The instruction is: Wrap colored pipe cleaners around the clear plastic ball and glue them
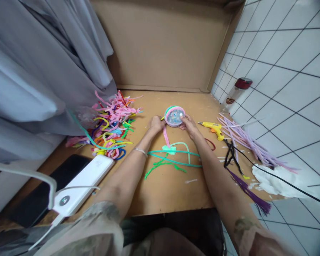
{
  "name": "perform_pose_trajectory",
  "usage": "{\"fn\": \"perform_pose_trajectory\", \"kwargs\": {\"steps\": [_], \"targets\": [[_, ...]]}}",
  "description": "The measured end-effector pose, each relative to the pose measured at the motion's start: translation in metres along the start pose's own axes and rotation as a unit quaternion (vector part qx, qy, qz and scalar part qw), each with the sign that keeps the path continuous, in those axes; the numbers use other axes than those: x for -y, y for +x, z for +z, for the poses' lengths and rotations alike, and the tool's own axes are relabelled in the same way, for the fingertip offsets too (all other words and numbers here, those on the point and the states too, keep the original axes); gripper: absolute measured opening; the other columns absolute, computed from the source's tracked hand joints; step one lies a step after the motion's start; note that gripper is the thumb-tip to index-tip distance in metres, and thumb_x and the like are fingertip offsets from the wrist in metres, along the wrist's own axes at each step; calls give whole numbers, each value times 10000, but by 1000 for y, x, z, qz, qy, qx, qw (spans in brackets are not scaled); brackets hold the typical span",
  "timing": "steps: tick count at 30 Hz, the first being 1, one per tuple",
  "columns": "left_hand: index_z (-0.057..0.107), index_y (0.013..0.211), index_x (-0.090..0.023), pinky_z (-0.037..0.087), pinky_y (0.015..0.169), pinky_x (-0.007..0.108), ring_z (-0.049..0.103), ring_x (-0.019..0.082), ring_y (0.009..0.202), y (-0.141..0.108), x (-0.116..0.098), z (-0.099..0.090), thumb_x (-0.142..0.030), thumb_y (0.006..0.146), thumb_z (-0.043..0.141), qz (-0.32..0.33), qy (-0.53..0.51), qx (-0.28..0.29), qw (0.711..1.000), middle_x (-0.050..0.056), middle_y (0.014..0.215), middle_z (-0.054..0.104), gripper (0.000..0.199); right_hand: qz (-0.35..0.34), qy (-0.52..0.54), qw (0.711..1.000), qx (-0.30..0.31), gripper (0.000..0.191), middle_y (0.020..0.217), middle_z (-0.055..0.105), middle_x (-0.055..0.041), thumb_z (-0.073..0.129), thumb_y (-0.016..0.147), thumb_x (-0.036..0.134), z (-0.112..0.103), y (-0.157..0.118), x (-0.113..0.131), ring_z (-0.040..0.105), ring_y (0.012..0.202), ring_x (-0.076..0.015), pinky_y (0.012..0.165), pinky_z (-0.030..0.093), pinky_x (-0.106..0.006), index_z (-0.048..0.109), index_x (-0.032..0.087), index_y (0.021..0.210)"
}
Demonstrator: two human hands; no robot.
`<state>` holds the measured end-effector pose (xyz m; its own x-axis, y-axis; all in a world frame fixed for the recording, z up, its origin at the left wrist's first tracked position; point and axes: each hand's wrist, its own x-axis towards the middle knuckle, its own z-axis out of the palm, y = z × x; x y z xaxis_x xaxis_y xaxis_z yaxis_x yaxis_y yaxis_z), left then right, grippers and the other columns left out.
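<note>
Disc (174, 117) above table (160, 195), toward far edge; right hand (188, 126) pinches its rim; left hand (156, 124) curled beside it, hold unclear. Pink strip (165, 137), reaching light-green piece (171, 150), might snag there, tugging disc askew.

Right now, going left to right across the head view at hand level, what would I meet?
Curtain, pile of colorful pipe cleaners, left hand, clear round case, right hand, yellow glue gun, lilac sticks, tiled wall.

One round case (174, 117); one glue gun (214, 129); one bottle (232, 96); one powerbank (86, 179).
</note>
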<state>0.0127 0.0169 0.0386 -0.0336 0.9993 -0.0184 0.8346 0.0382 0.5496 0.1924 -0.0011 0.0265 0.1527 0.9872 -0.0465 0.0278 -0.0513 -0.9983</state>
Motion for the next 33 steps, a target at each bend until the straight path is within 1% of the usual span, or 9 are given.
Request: {"fn": "perform_pose_trajectory", "kwargs": {"steps": [5, 8, 10, 13, 17, 19, 22, 28, 33], "targets": [[726, 835, -192, 441, 697, 298, 666, 244, 815, -14, 6, 0, -344, 817, 563, 20, -11, 5, 1000, 54, 720, 674, 223, -25, -25, 999, 0, 328, 607, 608, 72, 712, 857, 434, 3, 0, -4, 544, 473, -58, 454, 420, -132, 616, 203, 1069], [702, 778, -193, 422, 669, 287, 627, 222, 741, -17, 10, -2, -368, 759, 611, 45, -56, 27, 997, 22, 623, 609, 198, -37, -28, 999, -8, 359, 620, 604, 73, 728, 840, 476, 5, -1, -7, 539, 488, -59, 475, 418, -143, 614, 204, 1044], [668, 701, -192, 420, 662, 289, 597, 207, 693, -16, 12, -6, -427, 757, 610, 52, -103, 48, 992, 20, 594, 595, 249, -33, -27, 999, -10, 357, 618, 602, 72, 726, 846, 478, 5, -1, -6, 536, 491, -62, 484, 418, -153, 607, 199, 1033], [606, 599, -192, 437, 685, 302, 579, 190, 657, -11, 16, -11, -603, 841, 497, 74, -166, 80, 980, 49, 626, 635, 489, -18, -27, 999, -6, 358, 603, 610, 67, 753, 831, 474, 4, -1, -4, 544, 493, -73, 487, 427, -165, 594, 198, 994], [605, 601, -192, 448, 694, 306, 600, 206, 679, -7, 15, -11, -807, 855, 332, 63, -150, 54, 985, 80, 650, 667, 719, -29, -25, 999, -2, 414, 599, 622, 55, 768, 797, 563, -1, -2, -4, 555, 493, -70, 476, 439, -158, 563, 209, 859], [630, 646, -188, 453, 701, 298, 624, 215, 714, -6, 14, -10, -823, 862, 296, 58, -138, 37, 988, 83, 690, 695, 750, -41, -30, 999, -10, 476, 593, 616, 50, 714, 803, 653, -4, 0, -6, 563, 495, -64, 472, 445, -149, 539, 211, 782], [657, 694, -187, 463, 722, 292, 651, 223, 754, -7, 12, -10, -823, 873, 284, 63, -132, 39, 989, 82, 743, 724, 759, -45, -35, 998, -24, 539, 577, 601, 47, 631, 817, 733, -6, 2, -11, 562, 489, -60, 477, 451, -146, 534, 207, 747], [683, 738, -191, 479, 768, 297, 673, 250, 835, -7, 11, -10, -818, 887, 258, 59, -114, 40, 991, 90, 761, 731, 772, -45, -24, 998, -23, 489, 632, 611, 59, 736, 770, 658, -5, 3, -11, 560, 490, -69, 489, 455, -177, 597, 210, 910], [704, 819, -189, 482, 828, 335, 683, 283, 903, -6, 11, -7, -802, 901, 231, 59, -95, 42, 993, 107, 821, 739, 779, -49, -15, 998, -28, 471, 614, 593, 54, 745, 771, 633, -5, 1, -10, 550, 499, -57, 482, 451, -158, 564, 199, 742]]}}
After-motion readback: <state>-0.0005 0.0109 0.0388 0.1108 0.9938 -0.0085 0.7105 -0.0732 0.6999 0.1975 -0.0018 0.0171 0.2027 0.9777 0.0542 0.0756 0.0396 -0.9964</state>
